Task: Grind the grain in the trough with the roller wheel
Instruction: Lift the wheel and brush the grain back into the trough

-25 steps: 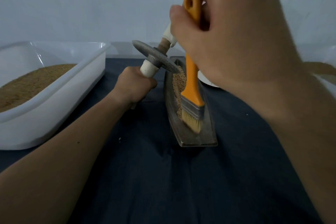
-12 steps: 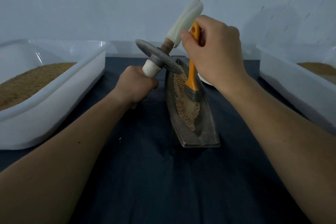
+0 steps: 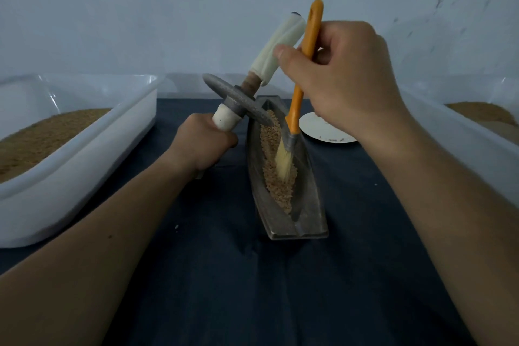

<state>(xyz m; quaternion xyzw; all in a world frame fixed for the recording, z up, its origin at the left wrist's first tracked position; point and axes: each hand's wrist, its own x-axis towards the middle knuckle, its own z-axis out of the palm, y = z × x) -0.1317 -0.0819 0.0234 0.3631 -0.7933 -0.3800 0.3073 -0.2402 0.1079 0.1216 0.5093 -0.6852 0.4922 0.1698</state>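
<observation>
Head view: you look down on a dark cloth (image 3: 224, 275), and the trough lies just right of centre between your two forearms.
Left tub (image 3: 92, 146): it stands well left of the work and holds pale meal.
Left hand (image 3: 202, 143): your fingers are wrapped tight round the lower handle of the roller wheel (image 3: 238, 101), just left of the trough.
Roller wheel: it is lifted and tilted, with the axle slanting from low left to high right. The disc's rim hangs over the far left lip of the trough, and its free end sits just beside your right thumb.
Trough (image 3: 306, 213): its long axis runs straight away from you, blunt end near and pointed end far, so the wheel should probably stand upright with its axle across that line.
Grain (image 3: 278, 185): it lies in a strip along the groove, mostly in the middle and far part.
Brush (image 3: 297, 104): its bristles are down in the grain.
Right hand (image 3: 345, 84): your fingers pinch the orange brush handle. This hand is nearer the wheel's free end, but it is occupied.
Plate (image 3: 325, 132): it sits just right of the trough's far end.
Change: half a second ago the brush lay broadside. It is now edge-on, with more handle showing above your fist. The wheel has not moved.
</observation>
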